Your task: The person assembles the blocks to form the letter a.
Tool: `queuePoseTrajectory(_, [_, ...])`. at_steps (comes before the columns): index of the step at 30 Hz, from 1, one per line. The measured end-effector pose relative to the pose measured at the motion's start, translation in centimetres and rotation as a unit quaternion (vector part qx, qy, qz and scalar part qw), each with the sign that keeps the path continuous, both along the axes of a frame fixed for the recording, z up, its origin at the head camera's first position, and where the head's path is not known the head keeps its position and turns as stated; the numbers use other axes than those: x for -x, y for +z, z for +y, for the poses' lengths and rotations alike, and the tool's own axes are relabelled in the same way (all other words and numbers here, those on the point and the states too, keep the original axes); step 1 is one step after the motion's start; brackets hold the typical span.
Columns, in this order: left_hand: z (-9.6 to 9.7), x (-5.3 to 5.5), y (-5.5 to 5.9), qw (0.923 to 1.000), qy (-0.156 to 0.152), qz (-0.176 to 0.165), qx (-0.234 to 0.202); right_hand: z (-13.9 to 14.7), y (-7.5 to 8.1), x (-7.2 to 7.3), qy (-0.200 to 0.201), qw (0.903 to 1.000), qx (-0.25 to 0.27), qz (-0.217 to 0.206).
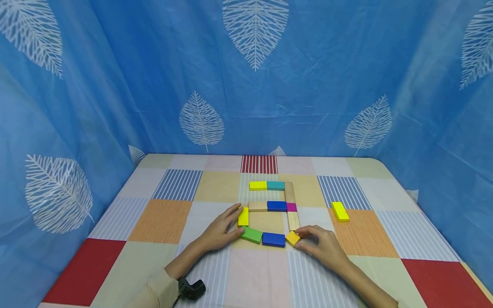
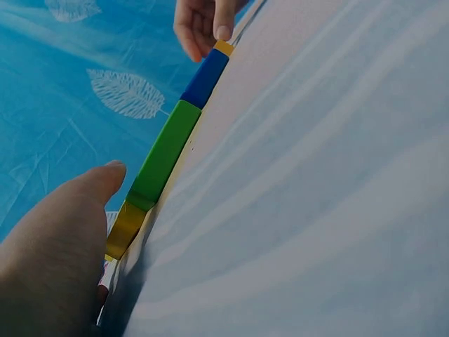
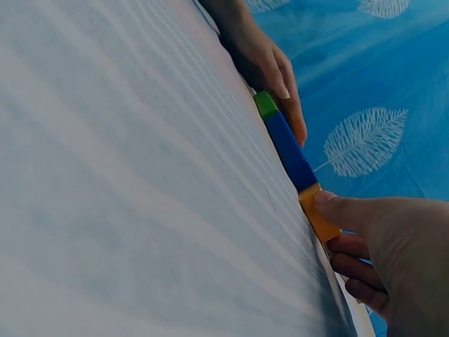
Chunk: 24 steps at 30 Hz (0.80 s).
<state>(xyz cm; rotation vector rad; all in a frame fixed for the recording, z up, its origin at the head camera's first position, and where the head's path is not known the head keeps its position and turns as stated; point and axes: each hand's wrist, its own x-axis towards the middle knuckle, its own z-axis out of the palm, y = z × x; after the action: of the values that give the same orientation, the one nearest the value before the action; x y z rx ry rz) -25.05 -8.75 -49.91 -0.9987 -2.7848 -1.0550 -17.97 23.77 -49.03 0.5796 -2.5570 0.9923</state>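
Note:
My right hand [image 1: 322, 246] pinches a small orange-yellow block [image 1: 292, 238] between thumb and fingers at the near right corner of a block outline. That block tilts against its neighbour, a blue block [image 1: 273, 239]. My left hand [image 1: 220, 231] rests on the left of the outline with its fingers loosely extended beside a yellow block [image 1: 243, 217]. A green block [image 1: 251, 235], slightly angled, lies by its thumb. The left wrist view shows the left thumb [image 2: 105, 181] apart from the green block [image 2: 167, 154]. In the right wrist view, the right thumb presses the orange-yellow block [image 3: 320, 214].
Farther back lie a yellow block [image 1: 258, 185], a teal block [image 1: 275, 185], plain wooden blocks [image 1: 257, 206], another blue block [image 1: 277, 206] and a magenta block [image 1: 291, 207]. One yellow block [image 1: 340, 211] lies apart at right on the patchwork tablecloth [image 1: 254, 273]. Blue curtains [image 1: 300, 94] surround the table.

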Motion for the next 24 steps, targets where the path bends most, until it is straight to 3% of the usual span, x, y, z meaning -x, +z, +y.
queuePoseTrajectory(7, [0.0, -0.1, 0.1, 1.0000, 0.001, -0.003, 0.003, 0.0, -0.1, 0.1, 0.006, 0.9999, 0.005, 0.008])
queuePoseTrajectory(13, [0.0, 0.0, 0.1, 1.0000, -0.002, 0.003, 0.003, 0.5, 0.0, 0.6, 0.004, 0.9985, 0.009, 0.054])
queuePoseTrajectory(18, [-0.1, 0.0, 0.0, 0.9999, -0.008, 0.007, 0.009, 1.7, 0.8, 1.3, -0.054, 0.9955, 0.011, 0.078])
queuePoseTrajectory(24, [0.0, 0.1, 0.0, 0.9997, -0.009, 0.007, 0.021, 5.0, 0.8, 2.8, -0.128, 0.9821, 0.000, 0.138])
